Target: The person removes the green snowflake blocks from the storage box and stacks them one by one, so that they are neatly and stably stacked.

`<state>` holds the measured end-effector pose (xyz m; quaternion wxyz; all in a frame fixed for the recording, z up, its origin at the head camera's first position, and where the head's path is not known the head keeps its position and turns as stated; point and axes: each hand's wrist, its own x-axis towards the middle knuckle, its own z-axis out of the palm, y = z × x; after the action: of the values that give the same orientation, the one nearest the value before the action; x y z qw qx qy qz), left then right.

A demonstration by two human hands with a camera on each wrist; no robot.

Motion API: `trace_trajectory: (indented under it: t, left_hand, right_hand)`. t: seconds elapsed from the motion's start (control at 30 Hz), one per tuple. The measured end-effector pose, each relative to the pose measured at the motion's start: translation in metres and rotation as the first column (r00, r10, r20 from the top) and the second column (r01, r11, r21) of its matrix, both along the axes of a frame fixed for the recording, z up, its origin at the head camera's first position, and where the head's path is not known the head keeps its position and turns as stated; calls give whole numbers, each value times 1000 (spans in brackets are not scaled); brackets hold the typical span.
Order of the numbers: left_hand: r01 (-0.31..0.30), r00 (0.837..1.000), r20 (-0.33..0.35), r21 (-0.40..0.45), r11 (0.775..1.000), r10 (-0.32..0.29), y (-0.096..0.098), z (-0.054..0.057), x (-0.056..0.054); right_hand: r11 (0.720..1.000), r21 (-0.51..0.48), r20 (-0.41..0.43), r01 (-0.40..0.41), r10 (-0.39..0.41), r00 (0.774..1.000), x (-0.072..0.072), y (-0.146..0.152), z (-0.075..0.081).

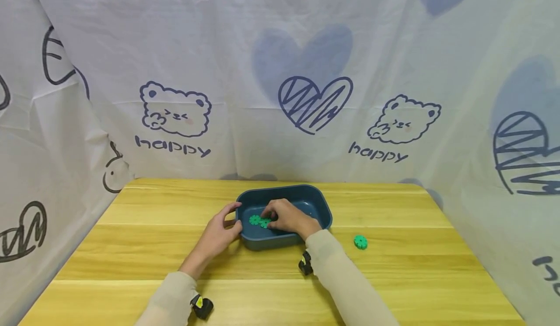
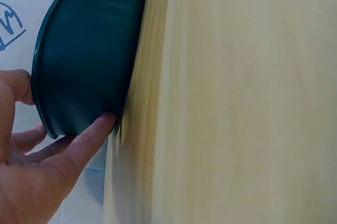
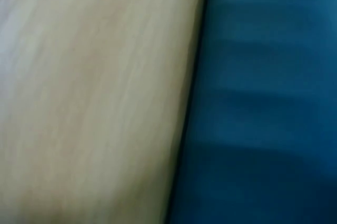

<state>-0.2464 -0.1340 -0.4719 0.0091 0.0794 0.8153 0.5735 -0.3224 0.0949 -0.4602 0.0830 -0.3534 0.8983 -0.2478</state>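
A dark blue-green plastic bin [image 1: 273,242] stands on the wooden table. My left hand [image 1: 222,234] grips its left end, with fingertips at the rim and the thumb near the front corner. In the left wrist view, the left hand [image 2: 52,161] spreads its fingers around the end of the bin [image 2: 89,61]. My right hand [image 1: 286,216] reaches down inside, thumb and index finger pinching a green notched disc [image 1: 264,223]. Just left of it, overlapping in the head view, lies another green notched disc [image 1: 254,219]. The right wrist view shows only the bin's side wall [image 3: 258,98], blurred.
Out on the table [image 1: 407,277], right of the bin, lies a green notched piece [image 1: 360,242], thicker than a single disc. A white curtain [image 1: 245,136] printed with hearts and bears hangs behind the table and along both sides.
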Motion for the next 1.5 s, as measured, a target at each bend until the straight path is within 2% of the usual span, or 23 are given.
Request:
trace_trajectory:
  t: [0.23, 0.33, 0.47, 0.57, 0.7, 0.9, 1.13, 1.5]
  left_hand:
    - [-3, 1000, 26, 4, 1000, 3, 1, 1, 1]
    - [-1, 999, 32, -21, 1000, 2, 0, 2, 0]
    - [5, 1000, 0, -118, 993, -5, -2, 5, -2]
    - [11, 998, -50, -203, 979, -22, -4, 8, -4]
    - [36, 994, -85, -269, 962, -61, -6, 10, -7]
    - [98, 988, -82, -309, 946, -130, -14, 11, -18]
    - [148, 965, -151, -354, 923, -213, -18, 14, -30]
    - [137, 963, -172, -354, 925, -208, -17, 7, -31]
  right_hand:
    - [1000, 14, -3, -3, 3, 1000, 1, 2, 1]
    - [1000, 11, -1, -1, 1, 1000, 1, 2, 0]
    - [1000, 10, -4, 1, -1, 1000, 1, 2, 1]
    - [1000, 9, -8, -1, 1, 1000, 1, 2, 2]
    - [1000, 10, 3, 0, 0, 1000, 3, 1, 4]
    - [1000, 21, 5, 2, -2, 1000, 5, 1, 6]
    - [1000, 25, -17, 2, -1, 1000, 3, 0, 6]
    - [997, 67, -26, 25, -23, 999, 1, 0, 6]
